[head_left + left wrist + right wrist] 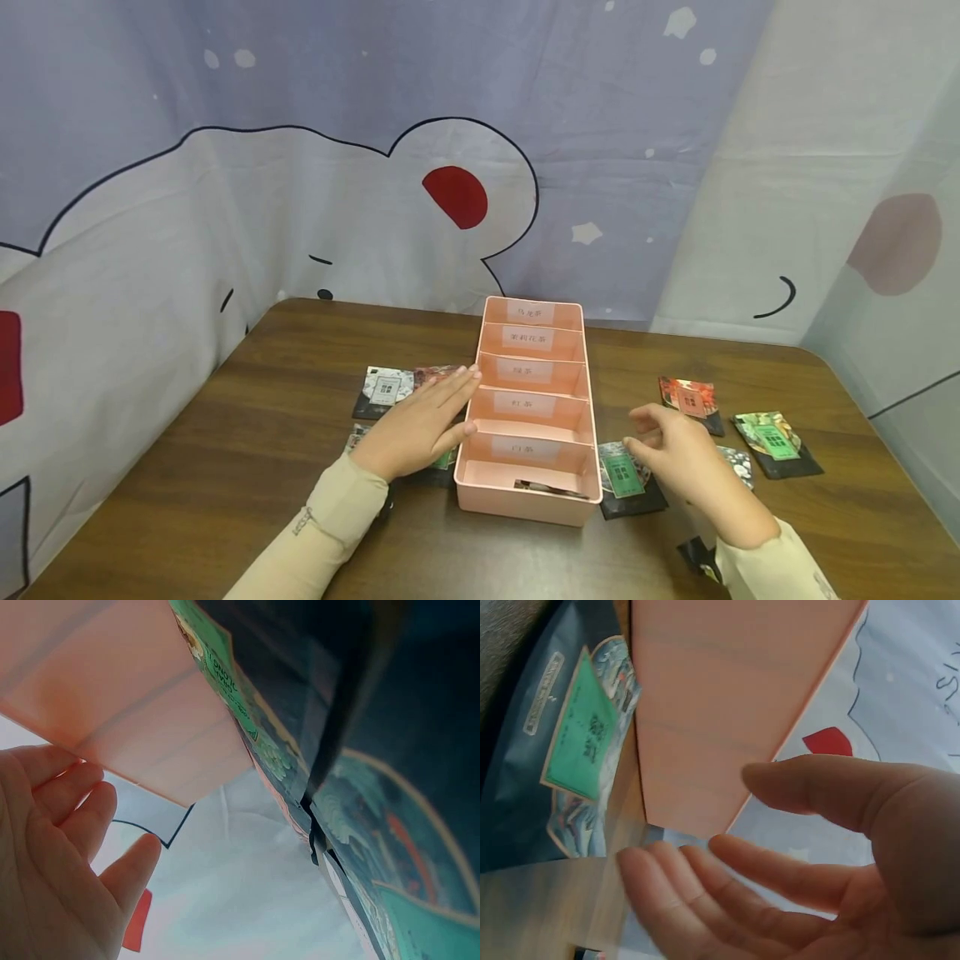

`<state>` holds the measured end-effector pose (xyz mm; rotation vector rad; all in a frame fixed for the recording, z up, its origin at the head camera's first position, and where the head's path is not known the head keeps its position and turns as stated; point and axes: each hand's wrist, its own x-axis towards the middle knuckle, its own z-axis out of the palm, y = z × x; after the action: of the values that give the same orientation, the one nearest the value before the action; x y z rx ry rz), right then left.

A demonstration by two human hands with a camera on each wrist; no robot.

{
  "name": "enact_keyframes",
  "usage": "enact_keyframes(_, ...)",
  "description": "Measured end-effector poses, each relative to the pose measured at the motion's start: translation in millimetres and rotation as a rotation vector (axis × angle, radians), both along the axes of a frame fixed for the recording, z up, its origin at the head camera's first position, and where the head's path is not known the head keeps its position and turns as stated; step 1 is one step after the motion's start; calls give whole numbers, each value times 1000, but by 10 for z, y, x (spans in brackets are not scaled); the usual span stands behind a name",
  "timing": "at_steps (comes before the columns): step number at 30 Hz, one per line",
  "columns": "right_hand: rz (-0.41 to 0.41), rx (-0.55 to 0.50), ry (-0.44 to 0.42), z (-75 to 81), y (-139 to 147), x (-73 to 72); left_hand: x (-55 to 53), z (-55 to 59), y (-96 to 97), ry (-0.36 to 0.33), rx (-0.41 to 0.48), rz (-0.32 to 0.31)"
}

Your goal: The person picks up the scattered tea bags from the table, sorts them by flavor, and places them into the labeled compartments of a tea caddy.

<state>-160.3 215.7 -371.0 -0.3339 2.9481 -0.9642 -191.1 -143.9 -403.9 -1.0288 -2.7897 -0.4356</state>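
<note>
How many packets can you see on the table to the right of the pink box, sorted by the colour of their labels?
Green-labelled packets: 2
Red-labelled packet: 1
Partly covered packets, label colour out of sight: 2
Total in sight: 5

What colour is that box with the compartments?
The box is pale pink, best seen in the head view.

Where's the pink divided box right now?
In the head view, the pink divided box stands near the centre on the wooden table, between the left hand and the right hand.
</note>
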Motion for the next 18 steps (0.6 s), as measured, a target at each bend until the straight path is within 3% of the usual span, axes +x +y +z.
enact_keyframes(10,-24,122,-118,-104,49,-91,-10,-23,2,16,5,-7)
enact_keyframes(18,-4,104,-131,-162,55,-115,-6,-5,4,13,6,-6)
